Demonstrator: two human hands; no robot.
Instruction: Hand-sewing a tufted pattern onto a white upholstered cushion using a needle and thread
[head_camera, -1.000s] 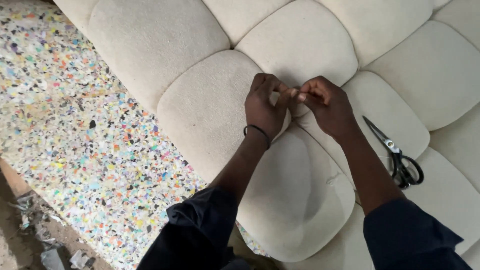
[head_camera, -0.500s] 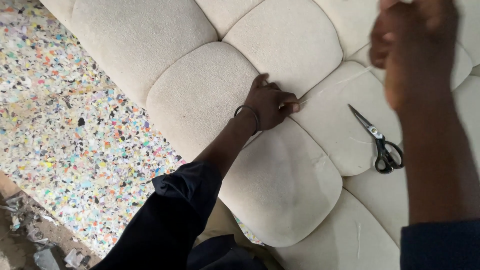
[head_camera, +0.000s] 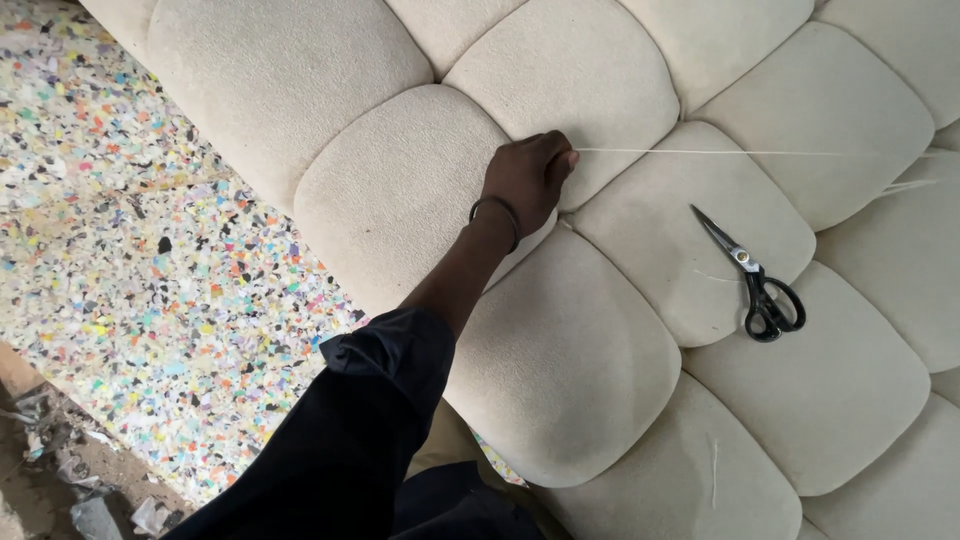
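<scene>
The left hand (head_camera: 525, 180) presses into a seam of the cream cushion (head_camera: 400, 190), fingers (head_camera: 560, 160) pinched shut on a taut white thread (head_camera: 720, 153). The right hand is out of view. Black scissors (head_camera: 755, 280) lie nearby on the cushion.

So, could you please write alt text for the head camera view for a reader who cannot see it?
A person's left hand presses into the seam where cream tufted cushion sections meet, pinching a taut pale thread that runs off to the right. Black-handled scissors lie on the cushion nearby, and multicoloured speckled foam shows at left.

One scissors (head_camera: 752, 277), one thread (head_camera: 720, 153)
</scene>
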